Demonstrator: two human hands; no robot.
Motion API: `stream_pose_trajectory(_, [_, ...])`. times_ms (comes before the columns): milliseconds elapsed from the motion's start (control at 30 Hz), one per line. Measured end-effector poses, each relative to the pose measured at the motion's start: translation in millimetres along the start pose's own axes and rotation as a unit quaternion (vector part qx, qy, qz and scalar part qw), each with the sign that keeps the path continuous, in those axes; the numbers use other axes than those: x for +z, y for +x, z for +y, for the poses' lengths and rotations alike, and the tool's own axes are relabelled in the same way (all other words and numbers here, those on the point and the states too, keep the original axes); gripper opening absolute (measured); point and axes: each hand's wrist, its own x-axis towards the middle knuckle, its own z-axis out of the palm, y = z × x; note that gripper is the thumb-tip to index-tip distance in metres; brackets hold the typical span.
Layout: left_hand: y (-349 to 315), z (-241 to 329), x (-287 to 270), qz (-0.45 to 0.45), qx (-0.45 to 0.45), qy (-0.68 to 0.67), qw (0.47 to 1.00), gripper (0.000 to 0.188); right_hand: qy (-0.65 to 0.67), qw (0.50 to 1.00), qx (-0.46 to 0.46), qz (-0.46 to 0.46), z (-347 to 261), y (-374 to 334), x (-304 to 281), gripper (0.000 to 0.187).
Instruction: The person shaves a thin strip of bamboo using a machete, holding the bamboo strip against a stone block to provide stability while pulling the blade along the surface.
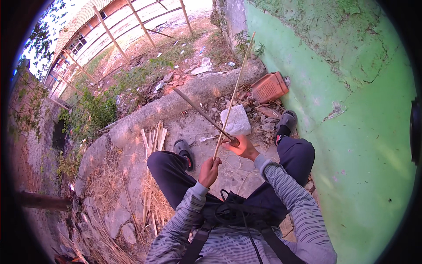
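Observation:
My left hand (209, 172) is closed round the lower end of a long pale bamboo strip (239, 78), which slants up and away to the right. In my right hand (242, 147) is the handle of a knife (200, 110), its long dark blade pointing up and to the left. Blade and strip cross just above my fingers, close by my right hand. Whether the edge bites into the strip I cannot tell. Beyond my hands a whitish stone block (236, 120) rests on the ground between my feet.
Split bamboo pieces (154, 140) and a heap of shavings (160, 198) lie left of my leg. A green wall (356, 145) rises close on my right. Ahead are a low concrete ledge (145, 110), an orange hollow brick (270, 87) and rubble. A bamboo fence (140, 22) stands farther off.

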Motion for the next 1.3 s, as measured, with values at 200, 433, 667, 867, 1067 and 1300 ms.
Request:
stream_pose_trajectory(200, [3.4, -9.6, -2.5, 0.003, -0.019, -0.043, 0.999, 0.038, -0.238, 0.968, 0.064, -0.051, -9.4, -7.6, -11.0, 0.033])
stream_pose_trajectory(433, [-5.9, 12.7, -0.5, 0.047, 0.014, 0.088, 0.995, 0.041, -0.333, 0.942, 0.009, -0.04, -3.6, -16.4, -2.5, 0.021])
stream_pose_trajectory(667, [-12.4, 12.5, -3.2, 0.043, -0.001, 0.095, 0.995, 0.037, -0.347, 0.936, 0.047, -0.023, 0.0, -19.5, 2.0, 0.02])
stream_pose_trajectory(867, [-15.4, 12.3, -6.4, 0.05, 0.001, 0.122, 0.991, 0.034, -0.42, 0.905, 0.04, -0.053, 6.4, -24.2, 10.8, 0.022])
stream_pose_trajectory(1067, [-26.3, 9.7, -11.8, 0.037, -0.01, 0.129, 0.991, 0.033, -0.342, 0.935, 0.089, 0.015, 20.1, -11.7, -2.3, 0.017])
stream_pose_trajectory(1300, [-29.9, 15.1, -12.4, 0.046, 0.002, 0.142, 0.989, 0.033, -0.396, 0.917, 0.05, -0.016, 15.6, -20.3, 3.9, 0.019])
